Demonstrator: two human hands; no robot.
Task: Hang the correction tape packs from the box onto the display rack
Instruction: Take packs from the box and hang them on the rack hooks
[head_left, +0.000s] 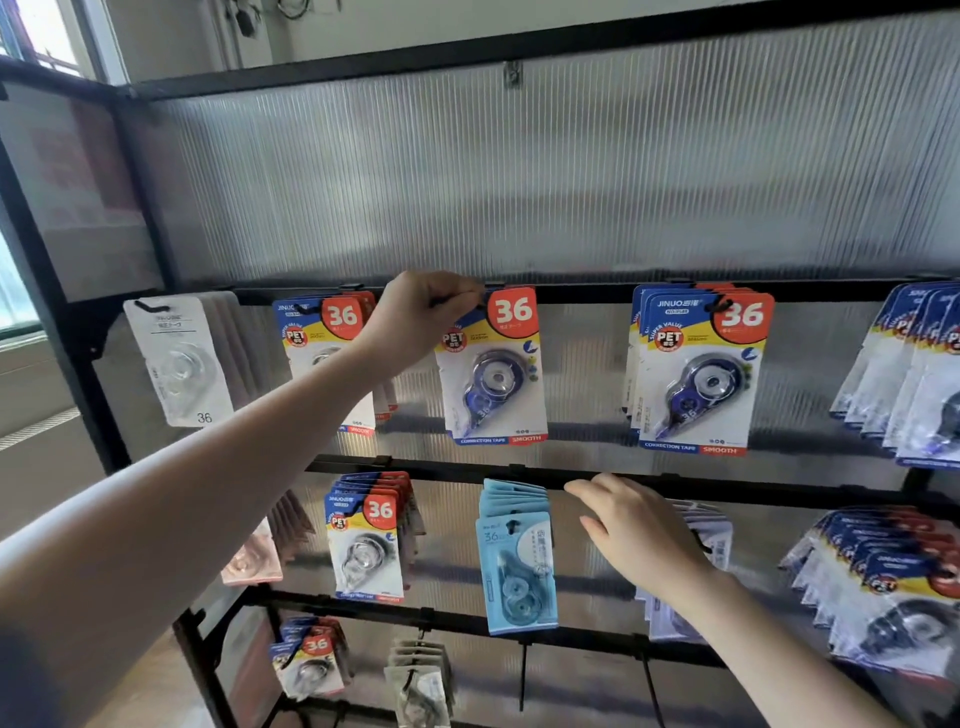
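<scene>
A blue correction tape pack (493, 369) with a red "36" corner hangs at the top rail of the black display rack (582, 292). My left hand (423, 317) reaches up and pinches the pack's top left corner at the hook. My right hand (631, 525) hovers lower, fingers straight and relaxed, holding nothing, in front of the second rail (457, 467). The box is not in view.
Hooks along the rack carry more packs: a clear white one (179, 364) at the left, blue "36" stacks (698, 369) to the right, a light blue stack (517, 561) and others below. A ribbed translucent panel (519, 171) backs the rack. A window is at the left.
</scene>
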